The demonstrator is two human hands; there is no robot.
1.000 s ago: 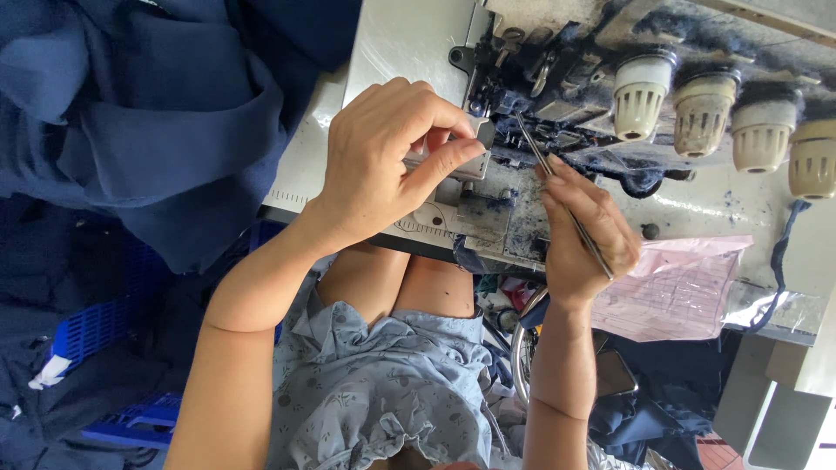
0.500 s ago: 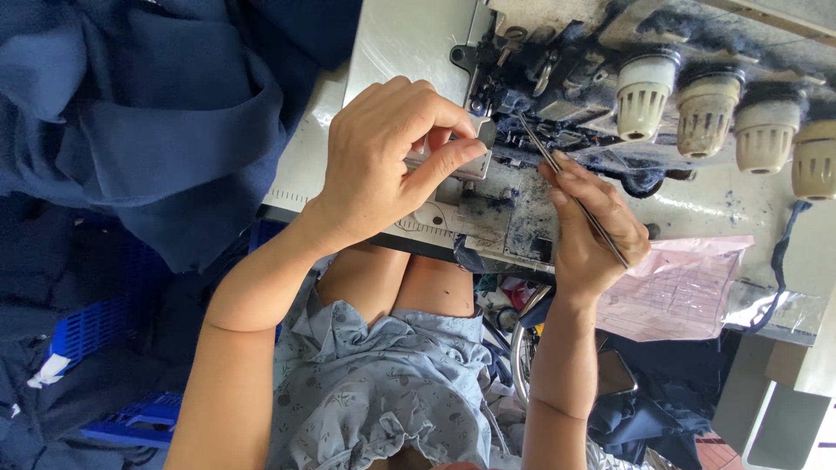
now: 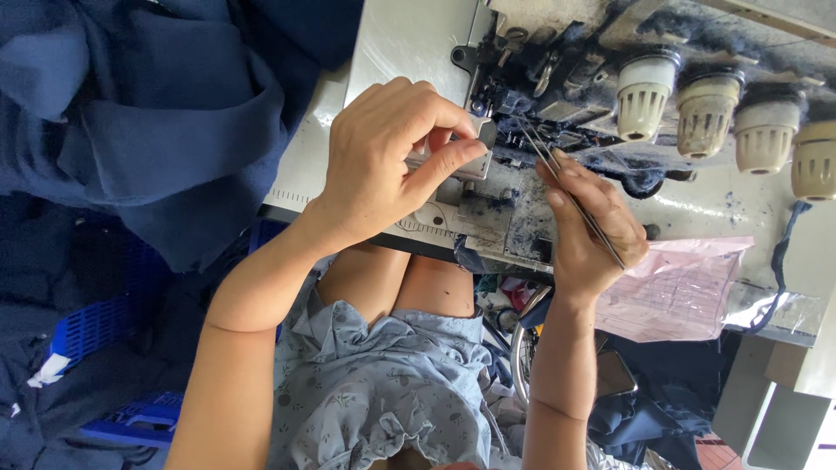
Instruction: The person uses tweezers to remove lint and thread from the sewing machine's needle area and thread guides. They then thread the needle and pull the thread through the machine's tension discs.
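My left hand pinches a small metal part, the presser foot area, at the front of a lint-covered sewing machine. My right hand grips thin metal tweezers, whose tips point up-left into the needle and looper area just right of my left thumb. The two hands are a few centimetres apart over the machine bed. Dark blue lint coats the machine around the tips.
Dark blue fabric is piled on the left over the white table. Several cream tension knobs line the machine's top right. A pink paper in clear plastic lies at the right. Blue plastic crates sit below left.
My right hand has shifted slightly, bringing the tweezers' tips closer into the needle area. My left hand keeps its pinch in the same place.
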